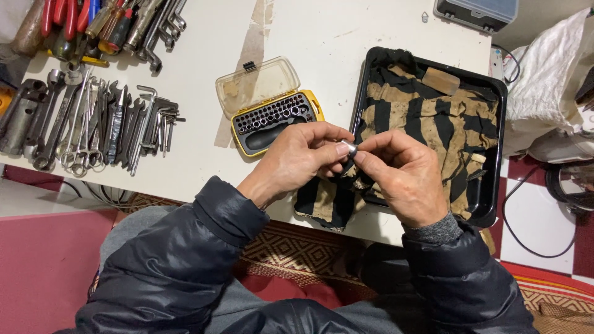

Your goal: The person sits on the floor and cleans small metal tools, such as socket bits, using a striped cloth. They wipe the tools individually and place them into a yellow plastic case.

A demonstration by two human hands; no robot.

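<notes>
My left hand (pixel 297 158) and my right hand (pixel 402 176) meet above the table's near edge. Between their fingertips they pinch a small shiny metal socket (pixel 350 148). A dark tool part seems to hang below the socket, mostly hidden by my fingers. Just behind my left hand lies an open yellow and black bit case (pixel 275 117) with a clear lid and rows of small bits. Under my right hand sits a black tray (pixel 492 185) lined with a tan and black striped cloth (pixel 433 124).
Wrenches, hex keys and scissors (pixel 93 124) lie in a row at the left of the white table (pixel 334 37). Pliers and screwdrivers (pixel 93 25) are piled at the back left. A grey case (pixel 476 12) stands at the back right, with white bags (pixel 550 80) beyond the table.
</notes>
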